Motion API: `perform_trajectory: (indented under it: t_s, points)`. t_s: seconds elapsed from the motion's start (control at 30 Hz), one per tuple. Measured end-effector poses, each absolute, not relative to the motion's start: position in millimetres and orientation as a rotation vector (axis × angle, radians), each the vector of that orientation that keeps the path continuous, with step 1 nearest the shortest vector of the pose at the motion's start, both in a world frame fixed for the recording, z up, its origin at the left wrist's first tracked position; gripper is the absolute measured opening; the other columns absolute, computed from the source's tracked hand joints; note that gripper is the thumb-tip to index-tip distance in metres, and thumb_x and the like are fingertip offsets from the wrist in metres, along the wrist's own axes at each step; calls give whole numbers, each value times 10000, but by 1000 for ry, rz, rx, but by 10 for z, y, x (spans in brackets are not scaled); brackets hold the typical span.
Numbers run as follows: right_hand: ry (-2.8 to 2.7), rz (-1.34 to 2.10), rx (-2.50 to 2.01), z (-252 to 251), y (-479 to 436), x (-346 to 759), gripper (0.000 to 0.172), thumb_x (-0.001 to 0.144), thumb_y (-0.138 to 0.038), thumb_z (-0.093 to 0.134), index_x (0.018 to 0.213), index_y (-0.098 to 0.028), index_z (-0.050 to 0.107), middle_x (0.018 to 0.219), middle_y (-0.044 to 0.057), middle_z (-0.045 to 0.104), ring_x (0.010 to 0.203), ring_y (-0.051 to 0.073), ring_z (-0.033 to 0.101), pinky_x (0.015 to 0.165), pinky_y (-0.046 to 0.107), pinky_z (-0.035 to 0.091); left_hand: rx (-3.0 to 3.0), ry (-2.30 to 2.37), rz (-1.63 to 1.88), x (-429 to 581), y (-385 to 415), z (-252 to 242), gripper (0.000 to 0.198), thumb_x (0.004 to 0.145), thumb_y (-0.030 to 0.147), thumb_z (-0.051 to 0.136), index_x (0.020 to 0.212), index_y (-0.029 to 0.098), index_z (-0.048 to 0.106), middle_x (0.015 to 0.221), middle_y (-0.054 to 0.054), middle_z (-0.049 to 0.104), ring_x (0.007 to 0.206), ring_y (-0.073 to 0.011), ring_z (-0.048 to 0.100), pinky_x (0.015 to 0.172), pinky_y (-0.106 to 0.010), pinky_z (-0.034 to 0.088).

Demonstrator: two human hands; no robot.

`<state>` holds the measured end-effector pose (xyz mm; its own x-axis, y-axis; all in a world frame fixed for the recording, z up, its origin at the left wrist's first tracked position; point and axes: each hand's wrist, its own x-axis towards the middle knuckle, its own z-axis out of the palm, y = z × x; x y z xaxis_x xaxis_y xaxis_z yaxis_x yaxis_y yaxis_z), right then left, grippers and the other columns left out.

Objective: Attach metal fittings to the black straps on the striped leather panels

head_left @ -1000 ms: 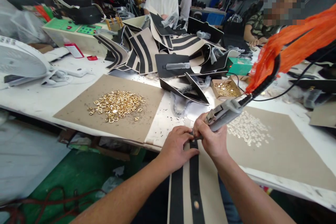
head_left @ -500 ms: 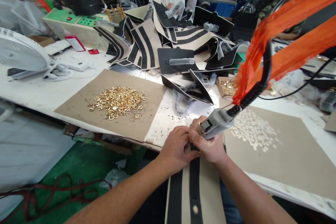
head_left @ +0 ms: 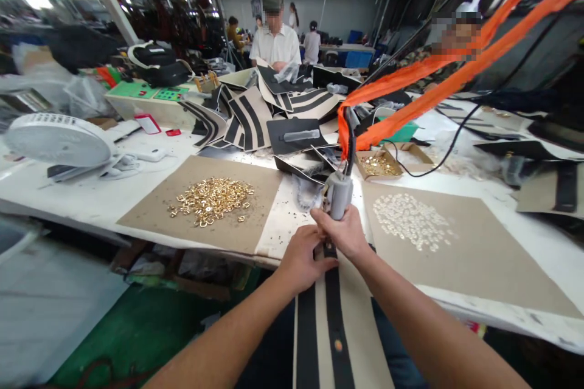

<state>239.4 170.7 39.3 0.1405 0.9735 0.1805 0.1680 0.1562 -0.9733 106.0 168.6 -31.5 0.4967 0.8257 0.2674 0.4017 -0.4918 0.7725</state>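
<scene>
My right hand (head_left: 343, 232) is wrapped round a grey electric screwdriver (head_left: 340, 194), which hangs from a black cable and orange straps. The tool stands nearly upright, and its tip is hidden behind my fingers. Beneath it, a beige panel with black stripes (head_left: 322, 322) lies from the table edge towards my lap. My left hand (head_left: 298, 261) grips this panel close to the tool's tip, thumb across a black stripe and fingers curled against my right hand. Whether a small part sits under those fingers cannot be seen. A small shiny metal fitting (head_left: 338, 345) shows lower on the stripe.
Gold buckle-like rings (head_left: 212, 199) are heaped on a brown board at left; pale washers (head_left: 410, 219) are spread on another at right. Stacked striped panels (head_left: 250, 118) lie behind. A small box of gold parts (head_left: 378, 164), a white fan (head_left: 61, 140) and orange straps (head_left: 410, 67) surround the hands.
The view has tilted up, showing more of the room. The screwdriver has swung from a slant to nearly upright in my right hand. My left hand keeps its place on the panel.
</scene>
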Motion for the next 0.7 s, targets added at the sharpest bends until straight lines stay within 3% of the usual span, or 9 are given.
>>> perform_trajectory:
  t_s: [0.13,0.27,0.4,0.47,0.53,0.6,0.7]
  points:
    - [-1154,837,-1264,712,1537,2566,491,790,-617,734,645,-168,596,514,1,539,451,129,483,441,253,388,2088,1037,868,1056,1663,-328,366,647,273,915,969,228,746,1218,-89,704,1197,-292,598,1081,-488,455]
    - [-1074,587,-1624,776,1036,2938,518,783,-646,723,924,-148,701,601,30,632,532,192,571,509,296,461,2091,1030,867,1054,1647,-306,371,670,263,900,1006,233,748,1235,-87,698,1226,-285,578,1106,-485,442]
    - [-1188,391,-1949,300,452,3443,615,765,-612,713,1175,-155,671,983,116,729,926,326,677,839,450,546,2113,1033,894,1045,1646,-266,356,681,218,879,1011,199,747,1226,-117,696,1200,-300,600,1083,-515,468]
    - [-1145,320,-1931,9,239,3665,738,779,-607,680,1361,-163,580,1252,150,669,1175,357,618,1024,498,480,2137,1028,910,1039,1658,-256,341,682,188,863,1002,193,744,1209,-122,703,1182,-303,618,1067,-526,487]
    - [-1153,336,-1894,-194,87,3794,741,827,-576,647,1453,-203,512,1365,135,617,1239,335,597,1069,491,465,2159,1036,913,1032,1680,-262,331,682,183,848,997,211,748,1214,-109,708,1184,-300,628,1065,-523,499]
    - [-1182,262,-1870,-277,-37,3793,631,839,-539,653,1392,-242,589,1363,114,627,1244,331,599,1087,496,459,2189,1040,902,1020,1715,-286,299,698,223,826,990,233,759,1225,-100,713,1189,-306,638,1072,-533,502]
    - [-1159,115,-1862,-265,-194,3586,356,817,-456,686,1114,-274,760,1217,90,708,1162,340,647,1050,480,494,2212,1067,912,991,1828,-375,272,705,353,791,955,247,784,1190,-101,744,1158,-348,666,1057,-581,516]
